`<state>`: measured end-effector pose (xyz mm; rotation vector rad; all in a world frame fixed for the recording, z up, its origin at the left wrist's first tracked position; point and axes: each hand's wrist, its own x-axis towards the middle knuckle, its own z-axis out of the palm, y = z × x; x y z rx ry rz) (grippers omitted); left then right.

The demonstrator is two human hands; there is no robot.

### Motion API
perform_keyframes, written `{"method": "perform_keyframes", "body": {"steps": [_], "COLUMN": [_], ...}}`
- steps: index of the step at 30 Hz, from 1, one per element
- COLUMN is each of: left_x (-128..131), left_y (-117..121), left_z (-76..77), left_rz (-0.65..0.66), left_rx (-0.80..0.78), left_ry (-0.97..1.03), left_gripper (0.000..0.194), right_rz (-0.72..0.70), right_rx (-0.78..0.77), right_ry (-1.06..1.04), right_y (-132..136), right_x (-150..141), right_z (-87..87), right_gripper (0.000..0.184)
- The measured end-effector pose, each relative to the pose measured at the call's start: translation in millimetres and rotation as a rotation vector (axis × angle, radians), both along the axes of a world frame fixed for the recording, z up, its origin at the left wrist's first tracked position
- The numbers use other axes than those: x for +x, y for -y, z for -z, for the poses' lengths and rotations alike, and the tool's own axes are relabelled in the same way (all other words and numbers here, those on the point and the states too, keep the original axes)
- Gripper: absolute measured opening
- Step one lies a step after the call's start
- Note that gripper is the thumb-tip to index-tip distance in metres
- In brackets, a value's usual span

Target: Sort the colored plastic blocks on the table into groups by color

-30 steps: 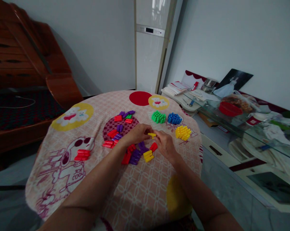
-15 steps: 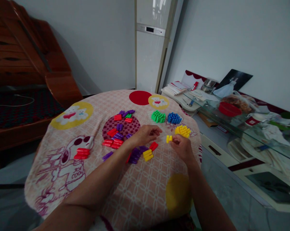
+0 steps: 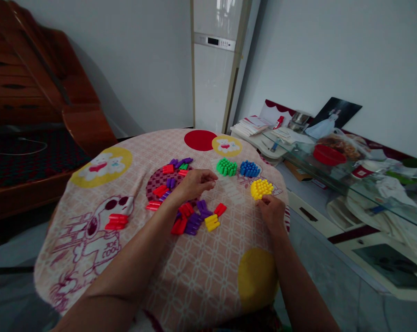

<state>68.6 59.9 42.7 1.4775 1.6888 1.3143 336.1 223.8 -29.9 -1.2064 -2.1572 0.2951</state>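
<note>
My left hand [image 3: 197,182] hovers over the middle of the table with its fingers loosely curved, the thumb apart, nothing visible in it. Below and left of it lie loose red blocks [image 3: 117,222], purple blocks [image 3: 193,224] and a yellow block [image 3: 212,222], all ribbed plastic. At the right, my right hand [image 3: 271,211] has its fingers closed at the near edge of a cluster of yellow blocks [image 3: 262,188]. The fingers hide whatever piece they pinch there. A green cluster [image 3: 226,167] and a blue cluster [image 3: 249,168] stand just behind.
A patterned cloth [image 3: 208,272] covers the round table. To the right, a glass-topped cabinet [image 3: 315,168] bears papers, a red bowl [image 3: 329,155] and bags. A wooden sofa [image 3: 38,92] stands at left, a tall white air conditioner [image 3: 213,83] behind the table.
My right hand has carried the small yellow block rightward to the yellow cluster, and that piece no longer shows separately. My left hand has moved left, uncovering more red and purple blocks.
</note>
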Motion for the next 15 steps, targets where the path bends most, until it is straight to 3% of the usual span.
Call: {"method": "perform_keyframes", "body": {"steps": [5, 7, 9, 13, 15], "left_x": [-13.1, -21.0, -28.4, -36.1, -36.3], "left_y": [3.5, 5.5, 7.0, 8.3, 8.7], "left_z": [-2.3, -1.9, -0.1, 3.4, 3.3], "left_rz": [-0.070, -0.122, -0.163, -0.187, -0.179], "left_rx": [-0.012, -0.012, -0.012, 0.001, 0.003], "left_ry": [-0.097, -0.154, -0.175, -0.146, -0.150], "left_gripper": [0.029, 0.031, 0.032, 0.035, 0.036], "right_rz": [0.088, 0.058, -0.064, -0.493, -0.670], "right_rx": [0.038, 0.056, 0.033, -0.076, -0.090], "right_ry": [0.033, 0.038, 0.067, 0.153, 0.198], "right_y": [6.9, 17.0, 33.0, 78.1, 99.5], "right_x": [0.2, -2.1, -8.8, -31.9, -42.5], "right_z": [-6.5, -12.7, -19.0, -27.3, -29.2], "right_gripper": [0.016, 0.016, 0.017, 0.010, 0.021]}}
